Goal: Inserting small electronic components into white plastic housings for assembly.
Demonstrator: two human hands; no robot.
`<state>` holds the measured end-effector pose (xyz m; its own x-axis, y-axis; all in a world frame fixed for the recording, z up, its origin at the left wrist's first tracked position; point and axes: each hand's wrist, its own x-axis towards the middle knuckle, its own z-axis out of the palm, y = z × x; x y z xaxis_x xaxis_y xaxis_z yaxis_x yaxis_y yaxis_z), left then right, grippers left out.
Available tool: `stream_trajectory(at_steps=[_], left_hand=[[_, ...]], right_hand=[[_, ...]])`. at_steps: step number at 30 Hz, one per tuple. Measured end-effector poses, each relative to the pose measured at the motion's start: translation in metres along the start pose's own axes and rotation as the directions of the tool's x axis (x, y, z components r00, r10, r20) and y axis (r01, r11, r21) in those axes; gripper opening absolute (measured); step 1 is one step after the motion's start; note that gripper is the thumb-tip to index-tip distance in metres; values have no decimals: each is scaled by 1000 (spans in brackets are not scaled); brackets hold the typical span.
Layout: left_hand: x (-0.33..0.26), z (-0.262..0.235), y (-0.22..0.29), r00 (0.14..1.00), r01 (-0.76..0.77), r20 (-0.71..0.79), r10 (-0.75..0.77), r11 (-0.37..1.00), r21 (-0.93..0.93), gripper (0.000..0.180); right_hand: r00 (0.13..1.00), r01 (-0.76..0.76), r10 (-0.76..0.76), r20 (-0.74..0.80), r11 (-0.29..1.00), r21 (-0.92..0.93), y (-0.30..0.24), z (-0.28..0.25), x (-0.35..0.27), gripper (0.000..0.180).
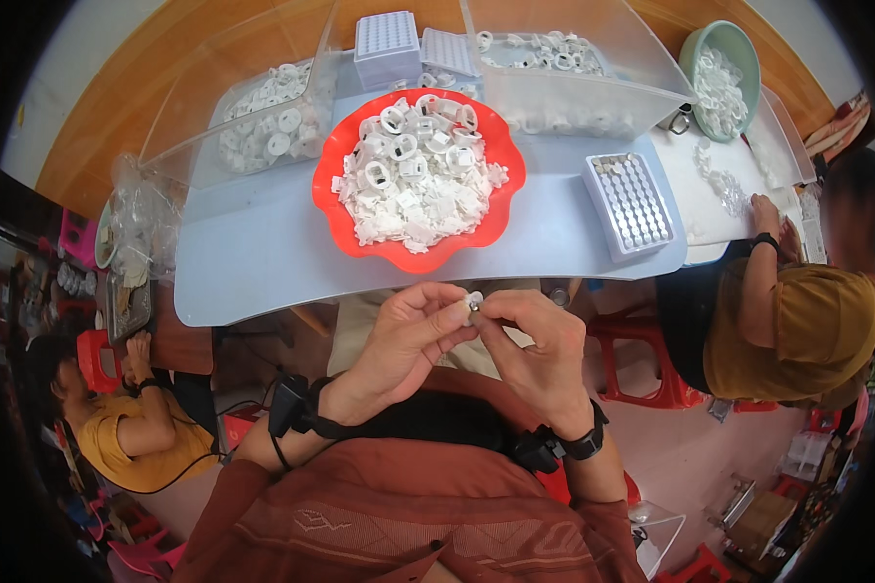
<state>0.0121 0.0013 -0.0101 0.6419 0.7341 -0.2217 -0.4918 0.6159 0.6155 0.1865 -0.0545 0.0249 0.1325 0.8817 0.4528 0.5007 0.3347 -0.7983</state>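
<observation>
Fingers of the left hand [408, 335] and right hand [535, 345] pinch one small white plastic piece [473, 300] together.

Bowl [332, 194] sits mid-table [253, 262], tray [630, 202] to its right (bins [262, 117] behind).

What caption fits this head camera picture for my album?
Both hands, left hand and right hand, pinch a small white part near a red bowl.

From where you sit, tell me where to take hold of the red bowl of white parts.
Probably take the red bowl by its scalloped rim at the near edge, coming from the table's near side. The rim flares outward and is bare there, while the white parts are heaped in the middle, so a grip at the edge avoids spilling them.
</observation>
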Motion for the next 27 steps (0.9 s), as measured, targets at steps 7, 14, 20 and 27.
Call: stream_trajectory(at_steps=[7, 14, 20, 27], left_hand=[[-2, 0, -3, 1000, -7, -11, 8, 995, 99, 18], [-5, 1, -6, 1000, 17, -17, -14, 982, 188, 19], [-6, 6, -4, 993, 118, -19, -116, 973, 199, 19], [-6, 8, -8, 987, 162, -10, -162, 986, 26, 19]], right_hand=[[972, -231, 219, 88, 960, 157, 3, -3, -3, 13], [912, -391, 321, 256, 868, 305, 18, -16, 3, 10], [785, -603, 372, 496, 642, 473, 33, -25, 6, 15], [771, -603, 414, 484, 720, 343, 19, -46, 15, 15]])
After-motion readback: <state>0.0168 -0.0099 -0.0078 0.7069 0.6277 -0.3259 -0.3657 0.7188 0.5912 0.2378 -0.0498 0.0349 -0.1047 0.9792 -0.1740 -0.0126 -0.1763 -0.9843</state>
